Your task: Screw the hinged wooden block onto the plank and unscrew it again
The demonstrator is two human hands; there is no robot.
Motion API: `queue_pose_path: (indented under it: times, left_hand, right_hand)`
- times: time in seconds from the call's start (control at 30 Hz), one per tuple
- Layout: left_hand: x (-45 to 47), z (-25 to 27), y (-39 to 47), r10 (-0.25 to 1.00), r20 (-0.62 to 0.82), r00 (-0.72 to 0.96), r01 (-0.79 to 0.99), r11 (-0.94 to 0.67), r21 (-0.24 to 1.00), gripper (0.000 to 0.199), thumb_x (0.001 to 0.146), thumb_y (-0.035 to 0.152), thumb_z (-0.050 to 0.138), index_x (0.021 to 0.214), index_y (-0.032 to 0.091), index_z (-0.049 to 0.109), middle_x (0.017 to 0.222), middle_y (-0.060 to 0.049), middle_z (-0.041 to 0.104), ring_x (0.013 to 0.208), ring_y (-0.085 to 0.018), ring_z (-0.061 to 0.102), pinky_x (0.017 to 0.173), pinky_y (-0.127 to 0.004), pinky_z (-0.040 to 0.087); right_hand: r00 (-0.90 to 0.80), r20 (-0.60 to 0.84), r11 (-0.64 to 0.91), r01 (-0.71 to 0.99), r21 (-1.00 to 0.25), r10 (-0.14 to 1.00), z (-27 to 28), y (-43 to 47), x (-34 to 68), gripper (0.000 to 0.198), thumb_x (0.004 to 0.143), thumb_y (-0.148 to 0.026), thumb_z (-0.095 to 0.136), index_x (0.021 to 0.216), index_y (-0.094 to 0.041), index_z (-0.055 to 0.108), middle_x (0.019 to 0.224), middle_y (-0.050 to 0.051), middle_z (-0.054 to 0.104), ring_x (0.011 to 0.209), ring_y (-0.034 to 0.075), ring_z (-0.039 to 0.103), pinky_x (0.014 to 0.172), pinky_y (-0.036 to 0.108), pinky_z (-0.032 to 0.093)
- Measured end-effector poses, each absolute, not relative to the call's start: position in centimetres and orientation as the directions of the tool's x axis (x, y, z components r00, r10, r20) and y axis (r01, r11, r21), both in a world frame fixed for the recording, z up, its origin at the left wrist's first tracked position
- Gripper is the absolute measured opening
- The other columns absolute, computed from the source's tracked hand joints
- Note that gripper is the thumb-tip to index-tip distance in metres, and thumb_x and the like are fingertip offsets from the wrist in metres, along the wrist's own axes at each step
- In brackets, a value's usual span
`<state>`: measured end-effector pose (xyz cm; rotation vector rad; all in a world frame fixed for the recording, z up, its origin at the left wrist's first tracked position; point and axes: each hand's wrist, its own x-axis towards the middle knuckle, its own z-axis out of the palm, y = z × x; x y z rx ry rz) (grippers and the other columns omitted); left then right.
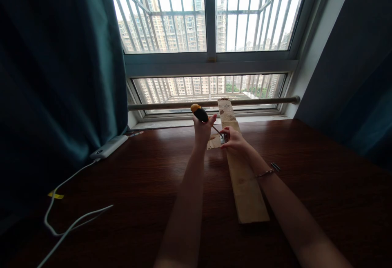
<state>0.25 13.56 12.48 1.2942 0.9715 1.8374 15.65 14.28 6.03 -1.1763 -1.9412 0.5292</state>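
Observation:
My left hand is closed around a screwdriver with a yellow-and-black handle. Its shaft slants down to the right, and the tip meets a small silvery metal fitting, hinge-like in look. The thumb and fingers of my right hand pinch this fitting from the right side. Beneath lies a long wooden board, running from the table toward the window. A shorter wooden piece sticks out to the left under the fitting. Part of the fitting is hidden by my right fingers.
Several screws lie on the dark wooden table, right of my right forearm. At the left stands a white power strip or box with a white cable beside a dark curtain. A rail crosses before the window.

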Motion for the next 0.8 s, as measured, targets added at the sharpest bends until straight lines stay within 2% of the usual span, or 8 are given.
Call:
queue_pose_path:
  times: [0.13,0.23,0.4,0.5,0.6,0.7,0.8]
  left_hand:
    - [-0.3,12.1,13.6,0.798,0.511,-0.319,0.107,-0.506,0.856,0.035,0.055,0.040,0.073,0.066,0.016,0.050,0.060,0.001,0.054,0.059,-0.013,0.054,0.055,-0.023,0.042]
    - [-0.8,11.9,13.7,0.792,0.529,-0.304,0.147,-0.510,0.848,0.034,0.053,0.041,0.074,0.060,0.015,0.052,0.058,0.000,0.056,0.058,-0.013,0.054,0.055,-0.024,0.042]
    - [-0.9,12.0,13.5,0.812,0.543,-0.214,0.081,-0.540,0.838,0.027,0.056,0.032,0.073,0.071,0.015,0.058,0.070,-0.003,0.063,0.067,-0.016,0.059,0.063,-0.026,0.045]
    - [-0.6,12.3,13.2,0.800,0.587,-0.126,0.003,-0.591,0.807,0.024,0.062,0.023,0.067,0.081,0.017,0.054,0.080,-0.003,0.064,0.074,-0.015,0.060,0.069,-0.027,0.045]
    - [0.0,12.4,13.0,0.797,0.602,-0.057,-0.076,-0.604,0.793,0.021,0.066,0.018,0.060,0.084,0.018,0.047,0.079,-0.002,0.061,0.074,-0.014,0.059,0.070,-0.027,0.046]
    - [0.8,12.3,13.2,0.823,0.560,-0.089,-0.107,-0.567,0.817,0.028,0.067,0.023,0.061,0.086,0.018,0.041,0.074,0.000,0.056,0.070,-0.013,0.058,0.066,-0.026,0.046]
    - [1.3,12.0,13.4,0.821,0.545,-0.172,-0.055,-0.560,0.826,0.037,0.065,0.032,0.067,0.088,0.018,0.041,0.071,0.001,0.054,0.064,-0.012,0.055,0.062,-0.025,0.045]
  right_hand:
    - [-0.247,0.418,0.482,0.541,-0.689,0.874,5.9,14.3,15.6,0.065,0.040,-0.026,0.083,0.099,-0.017,0.057,0.106,0.006,0.053,0.095,0.023,0.054,0.086,0.035,0.043]
    - [-0.244,0.433,0.492,0.550,-0.675,0.868,6.0,14.1,15.4,0.065,0.042,-0.026,0.083,0.100,-0.016,0.055,0.107,0.006,0.053,0.095,0.022,0.054,0.086,0.035,0.043]
    - [-0.226,0.446,0.482,0.617,-0.622,0.866,6.1,13.9,15.2,0.065,0.041,-0.026,0.083,0.099,-0.015,0.058,0.107,0.007,0.052,0.093,0.023,0.055,0.085,0.035,0.043]
    - [-0.220,0.462,0.487,0.629,-0.606,0.859,6.0,13.9,15.1,0.063,0.041,-0.028,0.083,0.098,-0.017,0.058,0.106,0.006,0.052,0.092,0.022,0.055,0.084,0.034,0.044]
    - [-0.217,0.465,0.487,0.630,-0.605,0.859,5.8,14.0,15.1,0.063,0.041,-0.028,0.083,0.098,-0.017,0.058,0.105,0.006,0.053,0.092,0.022,0.055,0.083,0.034,0.044]
    - [-0.203,0.472,0.486,0.617,-0.619,0.858,5.7,14.1,15.1,0.064,0.040,-0.028,0.083,0.098,-0.018,0.057,0.104,0.005,0.054,0.095,0.023,0.055,0.084,0.034,0.044]
    - [-0.191,0.469,0.479,0.606,-0.635,0.862,5.6,14.2,15.1,0.065,0.040,-0.028,0.083,0.098,-0.019,0.057,0.104,0.005,0.055,0.097,0.024,0.055,0.085,0.035,0.043]
